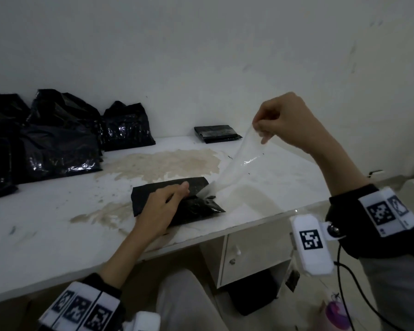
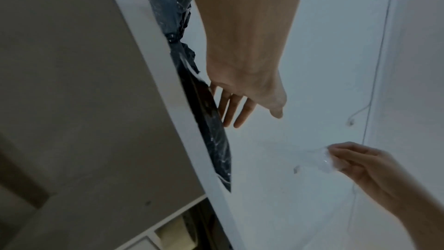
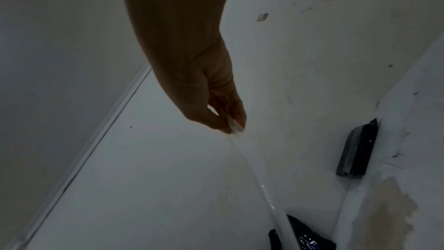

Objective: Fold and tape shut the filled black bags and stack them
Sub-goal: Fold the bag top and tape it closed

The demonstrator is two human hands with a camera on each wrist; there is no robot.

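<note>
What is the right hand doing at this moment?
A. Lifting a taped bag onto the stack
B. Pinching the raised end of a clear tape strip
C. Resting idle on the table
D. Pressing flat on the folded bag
B. The right hand pinches the upper end of the clear tape strip, which runs down to the folded black bag under the left hand.

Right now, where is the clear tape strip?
In the head view the tape strip stretches from the right hand, raised right of centre, down to the folded black bag under the left hand.
</note>
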